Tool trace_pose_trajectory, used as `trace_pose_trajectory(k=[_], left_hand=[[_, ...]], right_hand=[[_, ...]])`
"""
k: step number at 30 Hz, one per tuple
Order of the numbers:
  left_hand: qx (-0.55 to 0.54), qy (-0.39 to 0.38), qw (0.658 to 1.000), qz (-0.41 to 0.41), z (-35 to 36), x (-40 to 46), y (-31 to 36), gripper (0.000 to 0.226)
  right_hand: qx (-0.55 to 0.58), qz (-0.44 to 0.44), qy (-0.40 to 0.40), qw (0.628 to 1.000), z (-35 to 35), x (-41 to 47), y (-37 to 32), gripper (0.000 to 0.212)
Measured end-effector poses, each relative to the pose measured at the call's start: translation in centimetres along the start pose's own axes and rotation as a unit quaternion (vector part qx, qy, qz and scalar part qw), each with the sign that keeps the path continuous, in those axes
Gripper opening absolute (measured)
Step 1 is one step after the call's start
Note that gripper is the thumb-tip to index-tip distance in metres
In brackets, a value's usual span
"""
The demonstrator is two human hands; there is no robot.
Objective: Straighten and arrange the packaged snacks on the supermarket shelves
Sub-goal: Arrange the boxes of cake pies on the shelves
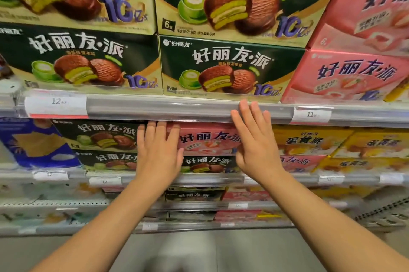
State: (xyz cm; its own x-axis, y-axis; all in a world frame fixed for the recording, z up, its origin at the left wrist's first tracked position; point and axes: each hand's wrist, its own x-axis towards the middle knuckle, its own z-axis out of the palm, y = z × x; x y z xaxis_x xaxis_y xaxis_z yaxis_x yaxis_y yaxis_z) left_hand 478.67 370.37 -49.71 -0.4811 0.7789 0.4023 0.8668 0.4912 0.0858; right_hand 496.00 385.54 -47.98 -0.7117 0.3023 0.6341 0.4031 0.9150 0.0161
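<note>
A pink snack box (208, 138) stands on the second shelf, on top of a dark green box (208, 164). My left hand (158, 150) lies flat with straight fingers over the pink box's left end. My right hand (254, 138) is also flat at the box's right end, its fingertips reaching up over the grey shelf rail (155, 106). Neither hand curls round anything. Dark green matcha pie boxes (230, 68) fill the upper shelf, with pink boxes (345, 76) to their right.
Yellow egg-yolk pie boxes (309, 142) sit right of the pink box, and more green boxes (104, 136) and a blue box (37, 143) to the left. Price tags (55, 104) hang on the rails. Lower shelves hold more boxes above a grey floor.
</note>
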Motion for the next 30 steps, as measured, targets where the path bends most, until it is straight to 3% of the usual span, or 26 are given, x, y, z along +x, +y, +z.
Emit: trace_pose_trajectory(k=[7,14,20,24,30], left_hand=[[0.018,-0.005,0.999,0.035,-0.5,1.2,-0.3,0.033],[0.020,0.014,0.997,0.072,-1.1,1.6,-0.7,0.047],[-0.073,0.025,0.989,0.130,-1.4,0.0,-0.7,0.054],[-0.151,-0.013,0.981,0.118,-2.5,-1.8,-0.4,0.059],[-0.241,0.013,0.966,0.096,-3.9,-4.7,-2.9,0.064]], right_hand=[[0.005,0.009,0.012,1.000,0.5,0.0,-0.1,0.094],[0.007,0.010,0.024,1.000,1.0,-0.1,0.0,0.091],[0.023,0.010,0.014,1.000,0.8,-0.3,-0.1,0.085],[0.009,-0.017,-0.027,0.999,0.1,-0.6,0.1,0.081],[-0.023,-0.078,-0.108,0.991,-2.5,-2.1,-0.9,0.067]])
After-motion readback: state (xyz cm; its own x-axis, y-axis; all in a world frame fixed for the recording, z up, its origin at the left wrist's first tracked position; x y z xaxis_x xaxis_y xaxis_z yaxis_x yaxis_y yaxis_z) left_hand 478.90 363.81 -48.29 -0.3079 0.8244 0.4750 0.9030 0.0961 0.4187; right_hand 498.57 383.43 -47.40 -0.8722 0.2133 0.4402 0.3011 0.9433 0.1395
